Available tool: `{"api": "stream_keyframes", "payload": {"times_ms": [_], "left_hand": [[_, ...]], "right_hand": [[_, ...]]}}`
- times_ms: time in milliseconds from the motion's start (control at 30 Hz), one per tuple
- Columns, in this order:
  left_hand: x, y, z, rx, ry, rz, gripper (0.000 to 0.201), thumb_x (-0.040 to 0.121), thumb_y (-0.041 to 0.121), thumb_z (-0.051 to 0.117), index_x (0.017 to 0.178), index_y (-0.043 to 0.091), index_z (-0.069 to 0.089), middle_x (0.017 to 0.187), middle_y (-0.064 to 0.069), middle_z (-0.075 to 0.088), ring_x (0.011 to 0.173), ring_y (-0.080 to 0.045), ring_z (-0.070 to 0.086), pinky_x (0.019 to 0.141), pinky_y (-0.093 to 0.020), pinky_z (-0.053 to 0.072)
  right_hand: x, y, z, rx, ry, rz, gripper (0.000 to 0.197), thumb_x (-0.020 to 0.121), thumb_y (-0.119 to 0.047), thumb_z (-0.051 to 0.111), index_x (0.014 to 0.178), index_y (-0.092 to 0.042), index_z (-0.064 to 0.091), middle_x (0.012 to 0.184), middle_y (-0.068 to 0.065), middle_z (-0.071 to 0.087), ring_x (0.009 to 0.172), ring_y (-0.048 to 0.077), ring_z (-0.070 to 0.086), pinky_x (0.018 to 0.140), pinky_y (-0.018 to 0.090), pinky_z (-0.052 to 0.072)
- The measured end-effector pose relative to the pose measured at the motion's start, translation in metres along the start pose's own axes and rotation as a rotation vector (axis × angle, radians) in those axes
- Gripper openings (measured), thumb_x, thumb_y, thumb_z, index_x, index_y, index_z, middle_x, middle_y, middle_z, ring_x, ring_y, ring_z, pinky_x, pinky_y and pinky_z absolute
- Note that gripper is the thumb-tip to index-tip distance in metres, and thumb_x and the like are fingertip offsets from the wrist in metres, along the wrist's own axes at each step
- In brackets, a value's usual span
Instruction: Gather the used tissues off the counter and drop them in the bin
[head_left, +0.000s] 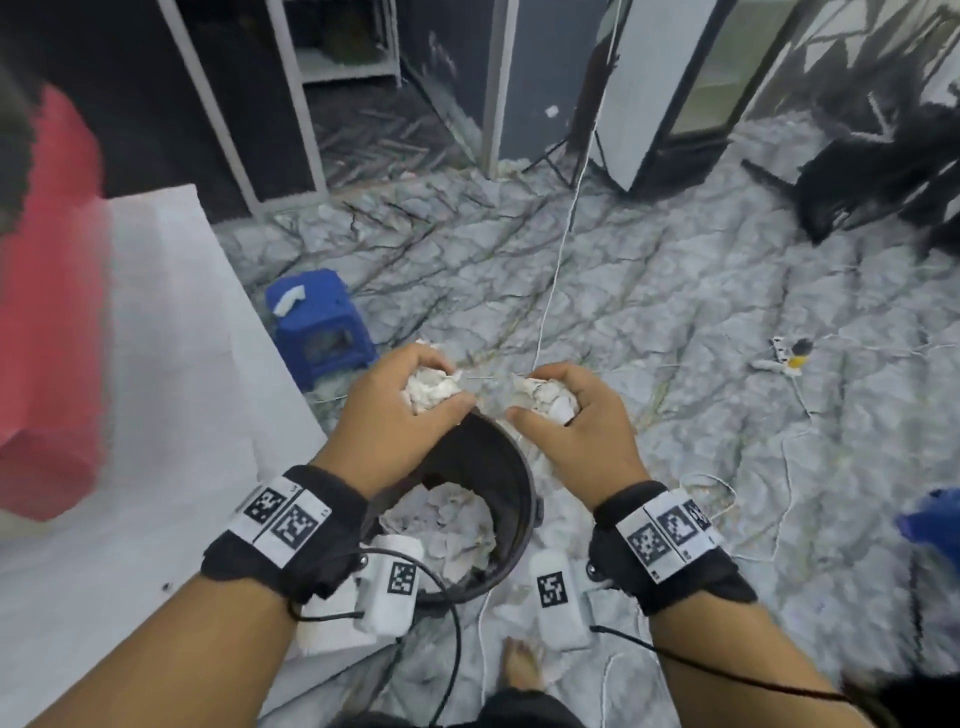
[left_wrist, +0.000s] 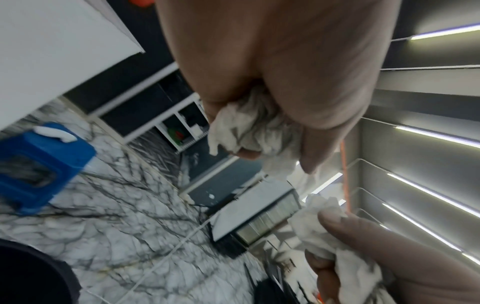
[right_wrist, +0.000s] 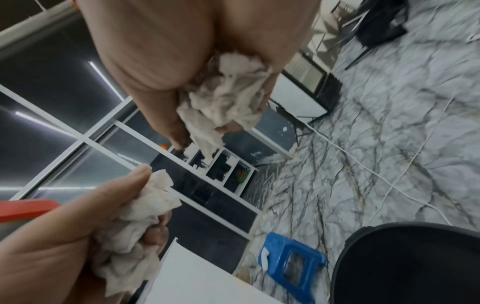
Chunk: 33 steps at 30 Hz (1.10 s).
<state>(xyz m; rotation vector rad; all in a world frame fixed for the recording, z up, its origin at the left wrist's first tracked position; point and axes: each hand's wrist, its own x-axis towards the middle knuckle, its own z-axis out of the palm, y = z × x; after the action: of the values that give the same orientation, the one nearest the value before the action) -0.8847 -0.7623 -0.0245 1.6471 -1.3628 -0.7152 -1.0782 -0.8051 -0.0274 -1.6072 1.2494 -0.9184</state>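
White crumpled tissues (head_left: 431, 391) fill both fists: left hand (head_left: 402, 410) and right hand (head_left: 571, 415) each clench a wad above the dark bin (head_left: 511, 499). Released so near its far rim, pieces could spill onto the floor.

Curled fingers hide most of each tissue wad (head_left: 434, 387) (head_left: 545, 400), so the number of tissues cannot be told. The left forearm covers the near rim of the bin (head_left: 511, 499). A red shape (head_left: 49, 312) on the desk (head_left: 171, 364), cut by the frame edge, is too blurred to identify, perhaps a box.
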Motion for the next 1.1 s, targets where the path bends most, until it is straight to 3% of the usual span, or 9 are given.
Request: {"api": "stream_keyframes", "payload": {"times_ms": [100,200,300,400,533,633,733,933,1100], "left_hand": [[0.015,-0.004,0.022,0.004,0.092,-0.080,0.020,0.079,0.036,0.073,0.094,0.029,0.062,0.098,0.017,0.062,0.093,0.006,0.056,0.074,-0.004,0.039],[0.026,-0.021,0.044,-0.068,0.130,-0.213,0.018,0.085,0.039,0.066,0.098,0.028,0.062,0.099,0.015,0.062,0.083,-0.001,0.059,0.077,-0.021,0.047],[0.038,-0.047,0.066,-0.110,0.098,-0.340,0.027,0.081,0.044,0.057,0.103,0.029,0.060,0.107,0.008,0.063,0.086,-0.014,0.062,0.081,-0.036,0.051],[0.056,-0.079,0.086,-0.081,0.075,-0.429,0.039,0.076,0.037,0.054,0.114,0.026,0.055,0.114,0.003,0.058,0.104,-0.016,0.056,0.086,-0.024,0.043],[0.083,-0.134,0.114,-0.014,0.005,-0.527,0.040,0.077,0.023,0.055,0.116,0.027,0.046,0.123,-0.003,0.050,0.111,-0.019,0.051,0.098,-0.034,0.042],[0.095,-0.183,0.137,0.086,-0.018,-0.574,0.044,0.083,0.014,0.059,0.124,0.023,0.044,0.129,-0.002,0.043,0.114,-0.015,0.046,0.096,-0.025,0.036],[0.097,-0.231,0.162,0.150,-0.023,-0.601,0.051,0.085,0.020,0.064,0.133,0.018,0.045,0.135,-0.002,0.042,0.113,-0.011,0.044,0.091,-0.013,0.027],[0.098,-0.312,0.204,0.213,-0.046,-0.684,0.056,0.083,0.029,0.069,0.133,0.019,0.048,0.135,-0.008,0.047,0.121,-0.020,0.049,0.094,-0.019,0.030],[0.101,-0.360,0.218,0.227,-0.136,-0.737,0.080,0.081,0.044,0.071,0.146,0.023,0.030,0.145,-0.008,0.039,0.127,-0.023,0.047,0.096,-0.023,0.033]], "right_hand": [[0.033,0.018,-0.009,0.034,-0.117,0.015,0.025,0.081,-0.009,0.079,0.100,-0.014,0.064,0.085,-0.007,0.064,0.064,-0.008,0.060,0.056,0.007,0.046],[0.060,0.050,-0.007,0.037,-0.207,0.084,0.028,0.079,-0.011,0.080,0.101,-0.017,0.064,0.086,-0.008,0.066,0.067,-0.009,0.060,0.061,0.007,0.046],[0.083,0.085,0.001,0.099,-0.226,0.233,0.026,0.078,-0.010,0.080,0.098,-0.019,0.065,0.083,-0.005,0.068,0.065,0.000,0.062,0.061,0.016,0.050],[0.102,0.122,0.015,0.152,-0.218,0.384,0.025,0.080,-0.007,0.077,0.097,-0.021,0.065,0.083,-0.002,0.068,0.065,0.007,0.064,0.058,0.023,0.052],[0.120,0.178,0.039,0.211,-0.163,0.539,0.023,0.081,-0.006,0.075,0.098,-0.018,0.065,0.089,0.006,0.072,0.074,0.019,0.068,0.064,0.033,0.057],[0.131,0.223,0.061,0.243,-0.158,0.642,0.028,0.082,-0.014,0.075,0.108,-0.011,0.063,0.094,0.006,0.071,0.077,0.017,0.068,0.069,0.031,0.056],[0.138,0.268,0.087,0.196,-0.159,0.722,0.036,0.081,-0.031,0.076,0.111,-0.016,0.063,0.098,0.002,0.072,0.087,0.020,0.070,0.077,0.036,0.058],[0.149,0.352,0.137,0.248,-0.091,0.931,0.053,0.069,-0.049,0.076,0.113,-0.023,0.062,0.103,0.002,0.073,0.092,0.023,0.071,0.088,0.047,0.058],[0.157,0.401,0.169,0.413,-0.155,1.059,0.059,0.071,-0.048,0.071,0.123,-0.021,0.062,0.120,0.007,0.069,0.104,0.028,0.069,0.093,0.049,0.056]]}}
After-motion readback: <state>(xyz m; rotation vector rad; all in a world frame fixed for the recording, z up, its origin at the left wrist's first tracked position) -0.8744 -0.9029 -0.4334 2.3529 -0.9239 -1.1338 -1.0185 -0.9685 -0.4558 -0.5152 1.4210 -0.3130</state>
